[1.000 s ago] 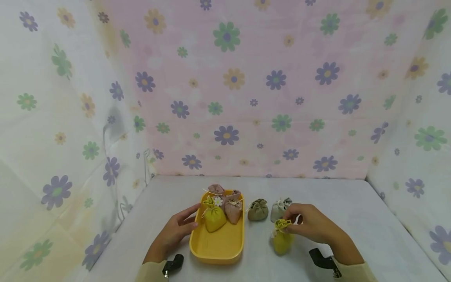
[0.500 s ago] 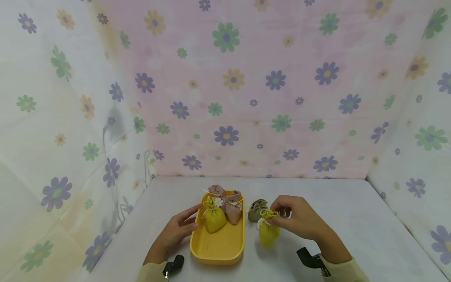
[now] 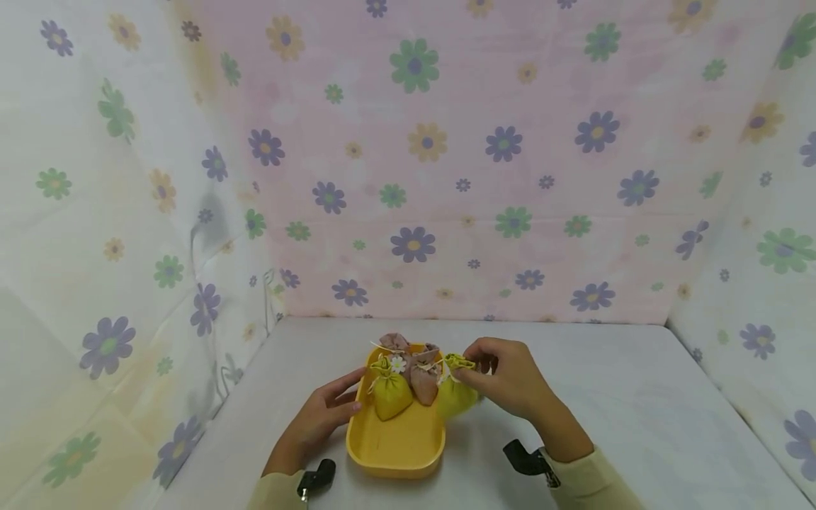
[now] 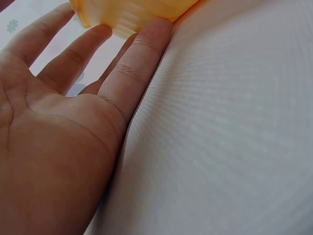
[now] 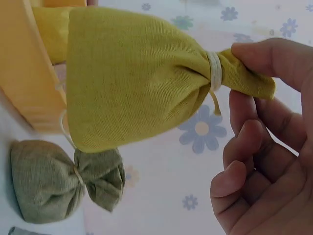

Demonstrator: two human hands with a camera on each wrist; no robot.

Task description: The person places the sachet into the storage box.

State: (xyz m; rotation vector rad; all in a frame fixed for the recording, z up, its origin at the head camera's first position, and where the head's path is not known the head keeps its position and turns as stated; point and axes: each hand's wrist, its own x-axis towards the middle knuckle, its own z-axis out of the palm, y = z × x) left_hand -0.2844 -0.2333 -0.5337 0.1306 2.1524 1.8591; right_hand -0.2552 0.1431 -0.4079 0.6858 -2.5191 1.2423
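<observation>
Yellow cloth pouch hangs neck up from the person's right grip, which pinches its gathered top between thumb and finger, just above a pale cord. The pouch overlaps the right rim of a yellow tray; whether its base is over the tray or just outside, I cannot tell. On the left, the left grip is relaxed, fingers stretched out and tips touching the tray's left wall. Within the tray's far half lie a second yellow pouch at left, a pink pouch by the right rim and another pink pouch at the far end, with a white flower among them. From the right wrist, an olive pouch shows on the desk near the tray. Floral cloth rises beyond the far edge
</observation>
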